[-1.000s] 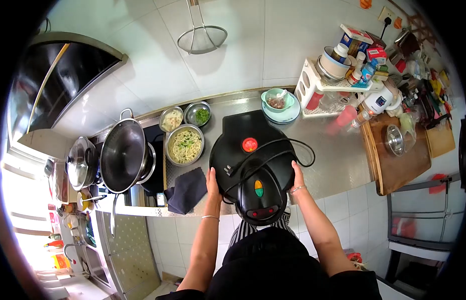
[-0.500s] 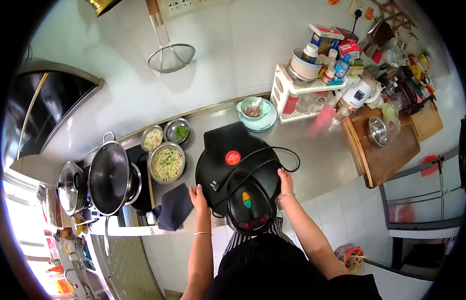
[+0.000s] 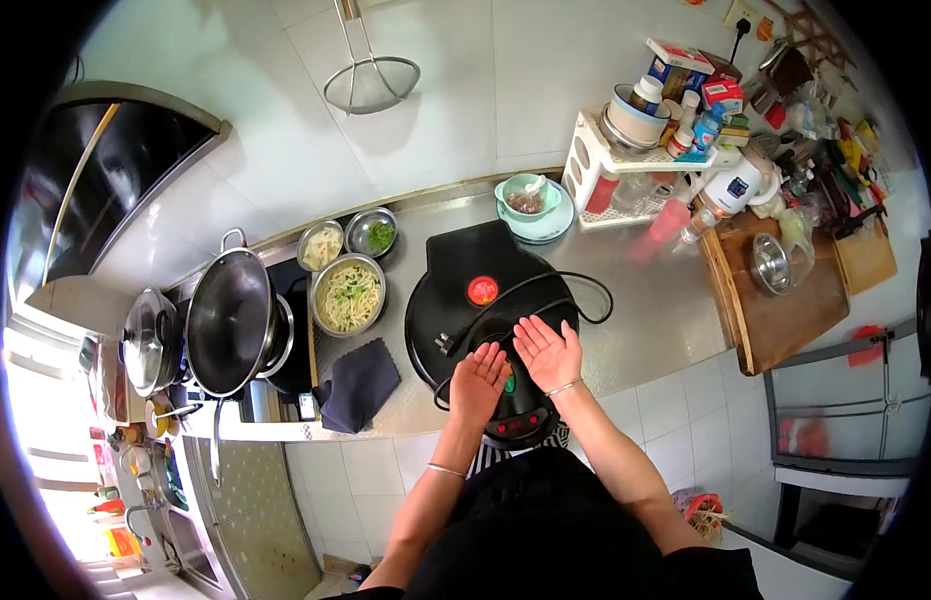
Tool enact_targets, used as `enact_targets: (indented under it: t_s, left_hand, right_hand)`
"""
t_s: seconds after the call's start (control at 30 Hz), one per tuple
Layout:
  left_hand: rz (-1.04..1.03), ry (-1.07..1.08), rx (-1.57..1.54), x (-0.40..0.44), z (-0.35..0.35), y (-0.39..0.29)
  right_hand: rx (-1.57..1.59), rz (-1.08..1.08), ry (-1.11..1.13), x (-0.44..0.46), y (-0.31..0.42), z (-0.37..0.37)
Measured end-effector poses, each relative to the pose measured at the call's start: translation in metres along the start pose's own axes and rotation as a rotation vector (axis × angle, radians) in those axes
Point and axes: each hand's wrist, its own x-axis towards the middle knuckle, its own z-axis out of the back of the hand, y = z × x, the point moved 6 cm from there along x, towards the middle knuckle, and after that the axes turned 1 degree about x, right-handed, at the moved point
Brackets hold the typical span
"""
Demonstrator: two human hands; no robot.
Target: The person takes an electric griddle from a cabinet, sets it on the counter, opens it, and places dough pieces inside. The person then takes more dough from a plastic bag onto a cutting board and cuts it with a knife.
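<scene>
A round black electric appliance (image 3: 440, 325) with a red sticker lies on the steel counter, its cord and plug resting on top. Over its front half are both my hands, palms up and holding nothing. My left hand (image 3: 479, 383) has its fingers stretched out over the handle part. Beside it, my right hand (image 3: 548, 355) is also spread flat, near the cord (image 3: 597, 290). The two hands hide part of the cord and of the green-and-orange mark. A dark folded cloth (image 3: 361, 386) lies left of the appliance.
Noodles fill a steel bowl (image 3: 349, 295), with two smaller bowls behind. A wok (image 3: 228, 325) stands on the left. Behind the appliance, a green bowl (image 3: 526, 198) sits on plates. To the right are a white rack (image 3: 585, 165), a kettle (image 3: 731, 188) and a wooden board (image 3: 785, 310).
Both my hands have let go of the appliance's sides and moved inward over its front, turning palms up. The camera view has shifted, while the appliance stays on the counter.
</scene>
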Motion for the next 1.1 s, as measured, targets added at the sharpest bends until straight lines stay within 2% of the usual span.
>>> enact_targets:
  t_s: [0.27, 0.9, 1.03, 1.1]
  left_hand:
    - [0.024, -0.022, -0.036, 0.005, 0.015, 0.001]
    - [0.044, -0.019, -0.101, 0.009, 0.012, -0.001]
    - [-0.23, 0.017, 0.497, 0.006, -0.021, -0.001]
    - [-0.246, 0.042, 0.559, 0.013, -0.035, 0.005]
  right_hand:
    - [-0.081, 0.004, -0.114, 0.007, -0.006, 0.021]
    - [-0.086, -0.005, -0.106, 0.011, -0.006, 0.025]
    - [-0.064, -0.029, -0.124, 0.012, -0.007, 0.026]
    - [-0.057, -0.049, -0.16, 0.008, -0.005, 0.024]
